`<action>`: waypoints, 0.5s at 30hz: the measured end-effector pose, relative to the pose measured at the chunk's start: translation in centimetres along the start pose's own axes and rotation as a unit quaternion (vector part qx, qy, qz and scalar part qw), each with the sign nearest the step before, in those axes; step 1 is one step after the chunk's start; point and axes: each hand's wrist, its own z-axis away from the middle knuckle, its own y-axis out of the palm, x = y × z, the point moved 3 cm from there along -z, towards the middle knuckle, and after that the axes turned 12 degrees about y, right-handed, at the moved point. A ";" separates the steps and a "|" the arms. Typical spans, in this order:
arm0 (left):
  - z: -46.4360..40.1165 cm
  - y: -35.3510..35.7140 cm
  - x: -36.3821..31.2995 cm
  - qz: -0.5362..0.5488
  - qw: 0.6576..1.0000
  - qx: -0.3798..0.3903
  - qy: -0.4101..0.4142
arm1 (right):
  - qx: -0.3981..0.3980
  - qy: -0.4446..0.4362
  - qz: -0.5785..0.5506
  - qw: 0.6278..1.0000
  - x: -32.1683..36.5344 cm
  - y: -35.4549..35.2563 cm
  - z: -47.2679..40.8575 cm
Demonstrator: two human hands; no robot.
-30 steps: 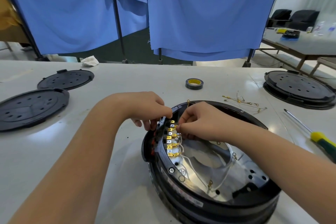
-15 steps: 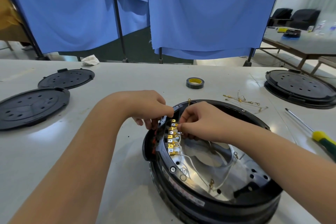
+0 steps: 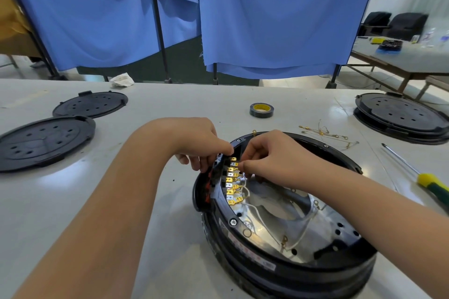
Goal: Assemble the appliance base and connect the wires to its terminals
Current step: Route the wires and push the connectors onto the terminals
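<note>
Two loose black covers (image 3: 46, 141), two round bases (image 3: 286, 238), one tape roll (image 3: 261, 110), one screwdriver (image 3: 418, 175)

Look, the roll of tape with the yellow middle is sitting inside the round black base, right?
Not quite. In the head view the roll of tape with the yellow middle sits on the table, behind the round black base and apart from it.
</note>
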 end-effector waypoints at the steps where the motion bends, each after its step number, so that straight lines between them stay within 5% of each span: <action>1: 0.0 0.0 0.0 -0.004 1.000 0.000 0.000 | -0.004 -0.002 0.000 1.000 0.0 0.0 0.0; 15: 0.2 -0.1 -0.6 -0.014 1.000 0.000 0.006 | -0.018 -0.036 0.029 0.999 0.6 0.2 0.5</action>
